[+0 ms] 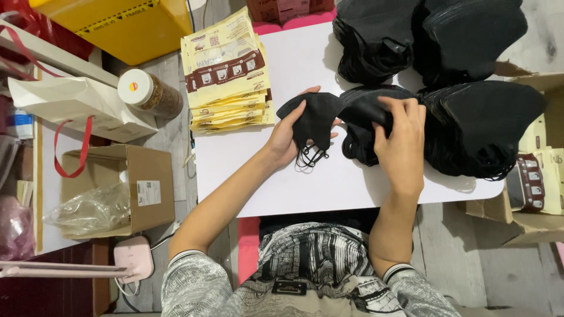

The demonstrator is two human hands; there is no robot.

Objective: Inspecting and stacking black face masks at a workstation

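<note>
Spreading across the middle of the view, the white desk carries four heaps of black face masks: two at the far edge, a large one at the right, and a smaller stack near the centre. A stack of cream and brown flat packets lies at the desk's far left corner, long sides running away from the person. On the floor to the left stand an open cardboard box with a clear plastic bag inside, and a jar with a white lid. The left hand lies palm up just above the desk, forearm angled in from the lower left, and its grip is closed on a single black mask, thumb over the front. That mask's long axis runs roughly left to right, its folded point toward the central stack, its ear loops dangling toward the person. The right hand comes straight up from below, fingers curled over the central stack; its grip is narrow, pinching the topmost mask there.
</note>
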